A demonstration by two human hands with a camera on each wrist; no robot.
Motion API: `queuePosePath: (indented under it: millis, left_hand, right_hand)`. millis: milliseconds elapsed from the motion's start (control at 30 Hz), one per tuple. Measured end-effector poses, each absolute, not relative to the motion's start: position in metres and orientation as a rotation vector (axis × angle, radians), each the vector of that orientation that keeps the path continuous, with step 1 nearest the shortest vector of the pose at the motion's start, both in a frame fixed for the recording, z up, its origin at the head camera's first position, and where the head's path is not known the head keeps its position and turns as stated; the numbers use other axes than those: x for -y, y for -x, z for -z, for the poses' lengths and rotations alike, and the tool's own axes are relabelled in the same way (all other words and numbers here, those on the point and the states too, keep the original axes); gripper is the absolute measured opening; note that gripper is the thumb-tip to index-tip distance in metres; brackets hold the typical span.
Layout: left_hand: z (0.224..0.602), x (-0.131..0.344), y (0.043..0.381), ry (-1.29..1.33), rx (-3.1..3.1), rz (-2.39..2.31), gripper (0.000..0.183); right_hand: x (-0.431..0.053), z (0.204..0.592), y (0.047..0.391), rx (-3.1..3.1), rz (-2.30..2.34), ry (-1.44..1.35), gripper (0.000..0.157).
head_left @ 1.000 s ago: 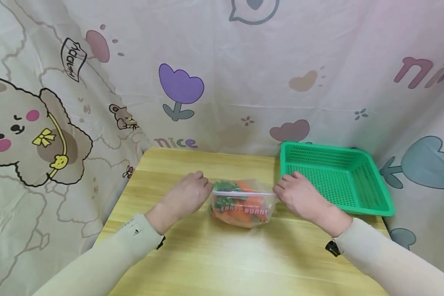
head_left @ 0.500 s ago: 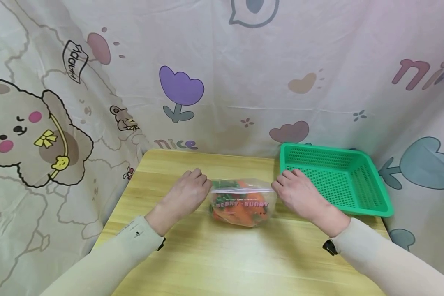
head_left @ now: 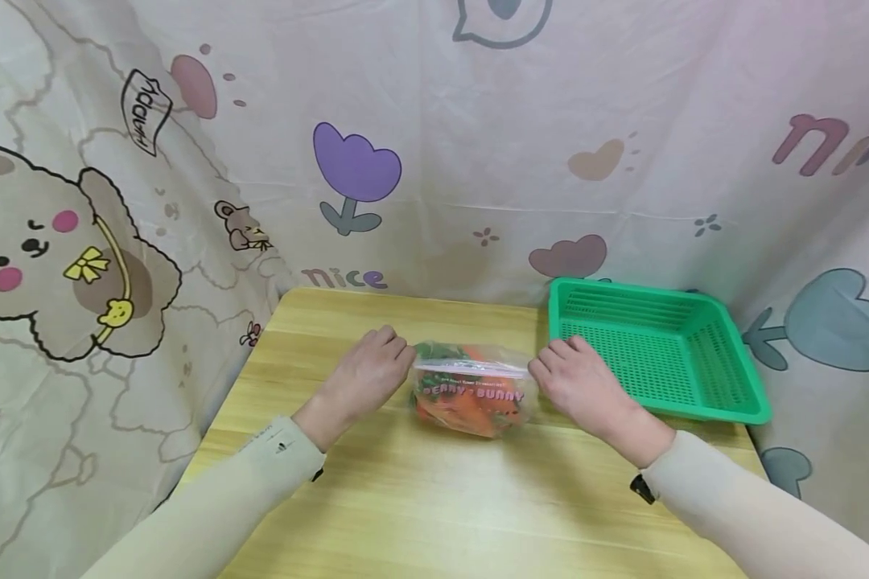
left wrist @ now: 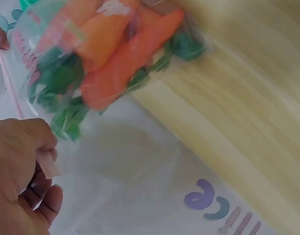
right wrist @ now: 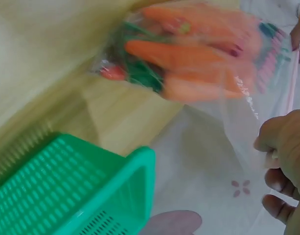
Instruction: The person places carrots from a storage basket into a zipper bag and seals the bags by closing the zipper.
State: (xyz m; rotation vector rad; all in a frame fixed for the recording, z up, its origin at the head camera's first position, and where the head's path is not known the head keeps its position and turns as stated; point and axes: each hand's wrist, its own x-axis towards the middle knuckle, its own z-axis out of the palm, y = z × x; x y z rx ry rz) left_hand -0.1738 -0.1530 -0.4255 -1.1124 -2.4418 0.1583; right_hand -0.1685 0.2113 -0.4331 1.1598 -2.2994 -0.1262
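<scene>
Between my hands is a clear zip bag point(head_left: 471, 394) with a pink zip strip along its top and pink "Berry Bunny" lettering. Orange carrots point(right wrist: 189, 56) with green tops fill it, and a small red piece shows at its bottom in the right wrist view. My left hand point(head_left: 372, 371) pinches the bag's left top corner, thumb and fingers on the end of the zip strip point(left wrist: 48, 164). At the other top corner, my right hand point(head_left: 575, 378) pinches the strip's right end. The strip is stretched straight between the two hands.
A green perforated plastic basket point(head_left: 644, 350) stands at the back right of the wooden table point(head_left: 442, 498), just beyond my right hand. No contents show in it. A patterned cloth point(head_left: 463, 145) hangs behind the table and along its left side.
Both hands keep their grip on the bag's corners. The bag's top has shifted slightly up and away, and its printed front shows more plainly than one second ago.
</scene>
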Motion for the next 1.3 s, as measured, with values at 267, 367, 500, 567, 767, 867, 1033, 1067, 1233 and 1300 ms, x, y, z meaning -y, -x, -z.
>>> queuePosePath:
  millis: [267,367,500,567,767,867,1033,1067,1233,1300]
  left_hand:
    - [0.42,0.152,0.176,1.074,2.451,-0.122,0.012]
    - [0.418,0.154,0.177,1.067,2.452,-0.121,0.012]
    - [0.422,0.155,0.177,1.043,2.47,-0.114,0.012]
    - [0.424,0.156,0.179,1.025,2.473,-0.101,0.013]
    - [0.426,0.156,0.181,1.013,2.454,-0.075,0.019]
    - [0.425,0.158,0.182,1.014,2.445,-0.041,0.018]
    - [0.427,0.162,0.181,0.995,2.436,0.01,0.015]
    - [0.428,0.163,0.181,0.99,2.432,0.012,0.015]
    - [0.434,0.167,0.179,0.985,2.422,0.013,0.018]
    - [0.436,0.169,0.179,0.981,2.422,0.029,0.017]
  right_hand:
    - [-0.212,0.433,0.171,2.295,0.099,-1.081,0.01]
    - [-0.212,0.435,0.171,2.262,0.082,-1.097,0.022]
    - [-0.213,0.439,0.169,2.25,0.078,-1.1,0.035]
    - [-0.213,0.44,0.169,2.249,0.071,-1.086,0.036]
    - [-0.215,0.442,0.169,2.243,0.049,-1.063,0.026]
    - [-0.216,0.443,0.169,2.253,0.03,-1.057,0.018]
    - [-0.215,0.443,0.167,2.261,-0.016,-1.067,0.016]
    - [-0.214,0.443,0.168,2.255,-0.022,-1.073,0.018]
    - [-0.212,0.444,0.169,2.204,-0.022,-1.095,0.024]
    - [-0.212,0.444,0.17,2.188,-0.01,-1.103,0.026]
